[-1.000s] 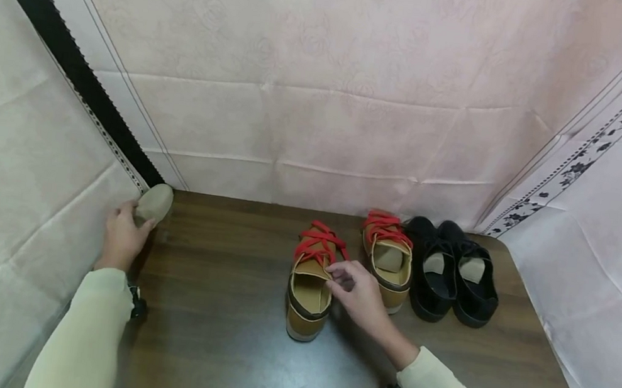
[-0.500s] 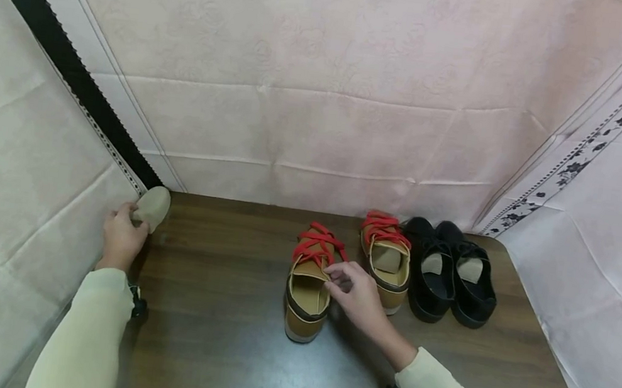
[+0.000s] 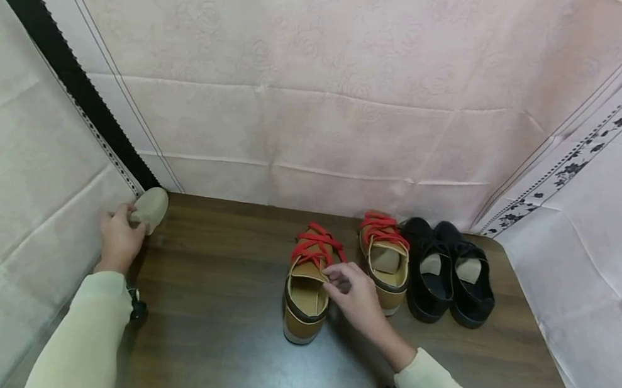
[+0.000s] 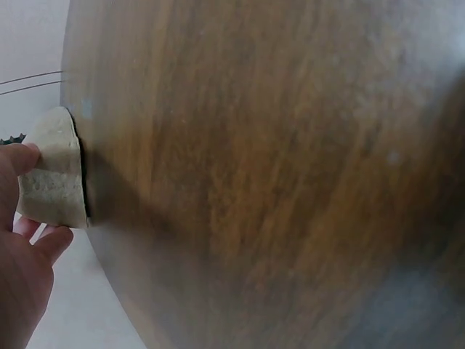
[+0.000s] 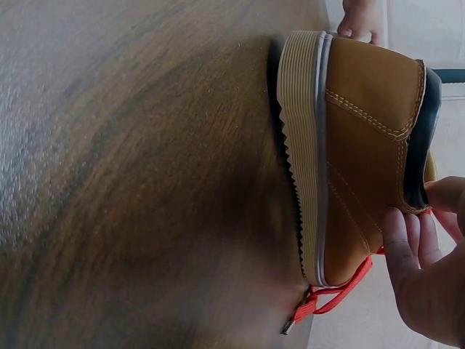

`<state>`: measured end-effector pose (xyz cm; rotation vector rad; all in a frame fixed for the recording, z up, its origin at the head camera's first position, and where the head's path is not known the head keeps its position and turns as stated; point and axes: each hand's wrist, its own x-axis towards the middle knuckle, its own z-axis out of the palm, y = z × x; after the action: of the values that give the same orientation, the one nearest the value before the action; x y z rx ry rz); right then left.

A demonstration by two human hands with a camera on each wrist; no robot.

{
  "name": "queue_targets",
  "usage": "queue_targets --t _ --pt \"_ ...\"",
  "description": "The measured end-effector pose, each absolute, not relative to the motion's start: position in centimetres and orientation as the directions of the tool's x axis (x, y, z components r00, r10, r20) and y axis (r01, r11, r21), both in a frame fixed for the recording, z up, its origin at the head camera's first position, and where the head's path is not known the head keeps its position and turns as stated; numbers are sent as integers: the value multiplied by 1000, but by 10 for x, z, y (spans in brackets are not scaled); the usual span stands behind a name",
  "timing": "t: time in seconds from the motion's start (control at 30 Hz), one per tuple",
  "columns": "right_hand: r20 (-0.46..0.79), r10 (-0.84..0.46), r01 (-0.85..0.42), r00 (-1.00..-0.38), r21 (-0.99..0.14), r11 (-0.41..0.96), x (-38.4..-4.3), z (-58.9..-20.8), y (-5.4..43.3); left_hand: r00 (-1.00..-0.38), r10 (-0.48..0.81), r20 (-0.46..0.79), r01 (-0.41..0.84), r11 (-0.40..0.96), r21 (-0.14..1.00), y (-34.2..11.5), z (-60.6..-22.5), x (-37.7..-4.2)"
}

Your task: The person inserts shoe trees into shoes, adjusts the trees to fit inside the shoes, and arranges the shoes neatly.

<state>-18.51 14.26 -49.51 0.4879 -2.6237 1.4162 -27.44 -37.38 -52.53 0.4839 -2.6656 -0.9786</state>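
My left hand pinches a flat, beige, round-ended shoe insert between thumb and fingers at the far left corner of the wooden surface. The left wrist view shows the same insert with a thin dark edge underneath. Standing sole-down in the middle is a tan lace-up shoe, its toe pointing away from me and its red laces tied across the front. With my right hand I pinch the right side of this shoe's opening, thumb inside and fingers outside, as the right wrist view also shows.
The matching tan shoe stands to the right, beside a pair of black shoes; all three have pale inserts inside. Pale patterned cloth hangs as walls behind and on both sides of the wooden tabletop.
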Motion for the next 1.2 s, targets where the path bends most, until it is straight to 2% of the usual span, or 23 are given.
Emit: queue_targets --t 0.33,0.57,1.03,1.2 --pt "265 -224 -344 -938 -789 509 -184 -494 141 -905 -384 183 -180 735 654 -364 -517 -267" --pt "255 -220 -334 -941 -791 512 -183 -497 141 -891 -349 290 -94 767 635 -356 -513 -256" --pt "247 -222 -329 -943 -790 518 -184 -495 142 -879 -241 412 40 822 567 -333 -504 -237" --pt "251 -221 -331 -943 -790 516 -185 -495 143 -895 -205 396 61 824 564 -324 -501 -231"
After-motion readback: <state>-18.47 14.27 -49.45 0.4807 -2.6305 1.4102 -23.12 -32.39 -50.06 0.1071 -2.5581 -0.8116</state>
